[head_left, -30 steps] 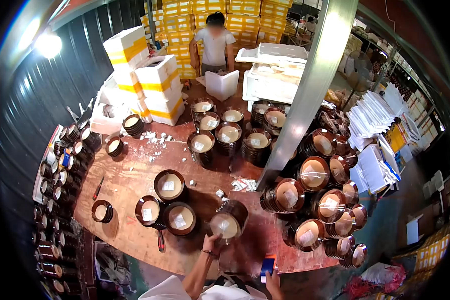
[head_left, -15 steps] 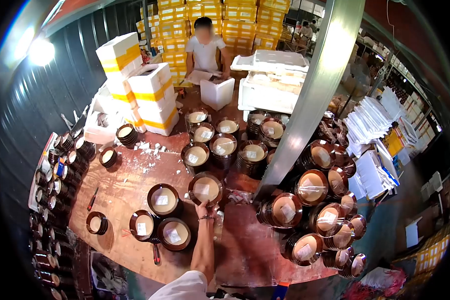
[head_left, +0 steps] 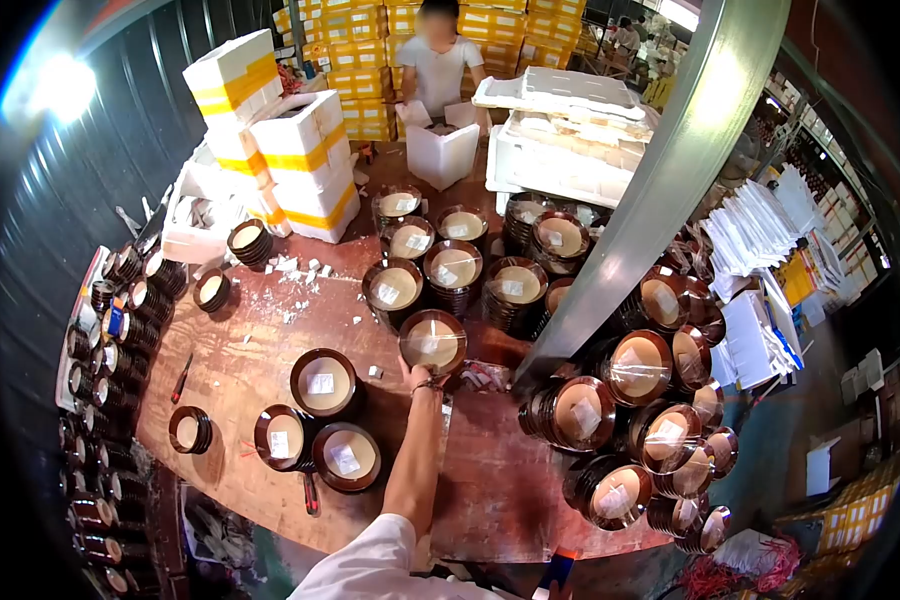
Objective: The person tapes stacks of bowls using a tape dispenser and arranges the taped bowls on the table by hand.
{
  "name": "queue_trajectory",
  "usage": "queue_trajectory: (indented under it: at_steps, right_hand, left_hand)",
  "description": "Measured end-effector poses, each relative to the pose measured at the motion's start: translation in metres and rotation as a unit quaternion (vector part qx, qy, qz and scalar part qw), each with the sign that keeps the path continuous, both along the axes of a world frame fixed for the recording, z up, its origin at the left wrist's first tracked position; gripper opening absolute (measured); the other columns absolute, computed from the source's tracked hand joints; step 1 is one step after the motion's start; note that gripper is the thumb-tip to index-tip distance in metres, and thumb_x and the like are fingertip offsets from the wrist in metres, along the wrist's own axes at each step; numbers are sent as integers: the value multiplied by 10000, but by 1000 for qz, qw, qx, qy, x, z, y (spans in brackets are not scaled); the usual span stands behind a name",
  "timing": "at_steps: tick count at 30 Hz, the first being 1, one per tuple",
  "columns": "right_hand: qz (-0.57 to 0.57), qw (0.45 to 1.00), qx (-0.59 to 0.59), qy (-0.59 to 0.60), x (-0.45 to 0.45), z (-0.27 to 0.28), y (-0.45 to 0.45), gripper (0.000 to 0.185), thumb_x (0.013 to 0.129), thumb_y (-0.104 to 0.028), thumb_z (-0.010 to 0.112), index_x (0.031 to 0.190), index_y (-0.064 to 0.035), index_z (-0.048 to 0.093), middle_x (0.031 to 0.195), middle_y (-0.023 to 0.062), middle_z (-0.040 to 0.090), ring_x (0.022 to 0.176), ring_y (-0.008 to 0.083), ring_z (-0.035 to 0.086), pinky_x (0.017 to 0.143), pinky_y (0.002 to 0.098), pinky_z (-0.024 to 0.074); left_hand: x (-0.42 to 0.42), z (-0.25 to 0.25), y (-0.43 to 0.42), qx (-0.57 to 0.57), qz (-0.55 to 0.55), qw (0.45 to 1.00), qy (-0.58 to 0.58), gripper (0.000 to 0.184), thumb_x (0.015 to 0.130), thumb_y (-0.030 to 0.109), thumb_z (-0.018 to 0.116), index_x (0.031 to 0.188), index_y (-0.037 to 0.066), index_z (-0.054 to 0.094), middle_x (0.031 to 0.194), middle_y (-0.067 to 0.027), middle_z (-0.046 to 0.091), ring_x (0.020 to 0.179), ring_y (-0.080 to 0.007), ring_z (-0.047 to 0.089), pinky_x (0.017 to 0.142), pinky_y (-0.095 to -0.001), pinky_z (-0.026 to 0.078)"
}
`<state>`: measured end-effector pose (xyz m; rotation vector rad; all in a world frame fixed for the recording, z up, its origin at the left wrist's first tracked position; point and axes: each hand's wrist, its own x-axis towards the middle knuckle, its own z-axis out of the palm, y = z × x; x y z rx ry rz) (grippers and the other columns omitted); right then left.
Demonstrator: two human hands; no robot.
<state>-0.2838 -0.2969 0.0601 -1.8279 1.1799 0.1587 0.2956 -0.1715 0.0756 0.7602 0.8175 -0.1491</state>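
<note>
My left hand (head_left: 422, 381) reaches forward, a bracelet at its wrist, and grips the near side of a stack of dark-rimmed brown bowls (head_left: 433, 343). Clear wrap shines on that stack, and a white label lies inside the top bowl. Part of the fingers is hidden by the bowls. Just beyond stand several wrapped stacks, the nearest a bowl stack (head_left: 392, 288) to the left. Closer to me on the left are three labelled stacks: a rear stack (head_left: 322, 383), a left stack (head_left: 282, 438) and a front stack (head_left: 346, 457). My right hand is out of view.
A metal post (head_left: 660, 190) rises right of centre. Wrapped bowl stacks (head_left: 580, 412) crowd the table's right side. A screwdriver (head_left: 182, 378) lies at left. White foam boxes (head_left: 305, 135) stand at the back left. Across the table, a person (head_left: 440, 65) handles an open foam box (head_left: 442, 155).
My left hand and its bowl stack have moved forward and slightly right, closer to the rear stacks. The camera view has shifted. The person opposite has changed arm position at the foam box.
</note>
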Motion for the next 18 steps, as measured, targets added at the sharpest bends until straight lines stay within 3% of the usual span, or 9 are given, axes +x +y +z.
queue_trajectory:
  at_steps: [3,14,15,16,17,18]
  right_hand:
    - [1,1000,0,-7,2,-1,-4,417,1034,-272,527,1256,81,553,1187,229,655,1068,351,645,945,439,498]
    - [-8,999,12,-29,15,-9,-7,407,1047,-248,517,1289,78,548,1215,199,653,1084,314,644,965,413,496]
    - [-8,999,14,-35,11,-9,-7,406,1048,-246,516,1292,78,547,1218,196,653,1086,311,644,967,411,496]
    - [-8,999,16,-40,10,-10,-7,405,1050,-244,515,1295,78,547,1220,193,653,1087,307,644,969,409,496]
    - [-9,999,17,-47,11,-10,-7,405,1051,-241,514,1298,77,546,1223,190,653,1089,304,644,971,406,496]
    - [-9,998,17,-54,12,-11,-7,404,1052,-239,513,1301,77,546,1225,188,653,1090,300,643,972,404,495]
  left_hand:
    - [8,9,-3,14,-29,999,21,945,809,-85,502,1575,417,267,1415,-164,513,976,-438,645,647,-613,603]
    - [33,25,-29,15,41,997,71,918,828,-65,534,1577,392,263,1419,-168,513,996,-430,648,685,-622,602]
    - [32,19,-30,14,46,997,59,916,830,-63,537,1577,390,262,1420,-169,513,997,-430,648,688,-623,602]
    - [34,-12,-26,11,17,1000,7,853,888,74,558,1585,396,187,1531,-164,428,1202,-484,573,834,-711,520]
    - [40,-39,-17,10,19,1000,7,853,888,74,558,1585,396,187,1531,-164,428,1202,-484,573,834,-711,520]
    - [47,-61,-5,-80,-14,996,-27,816,891,159,577,1590,342,198,1544,-157,416,1273,-481,510,911,-721,461]
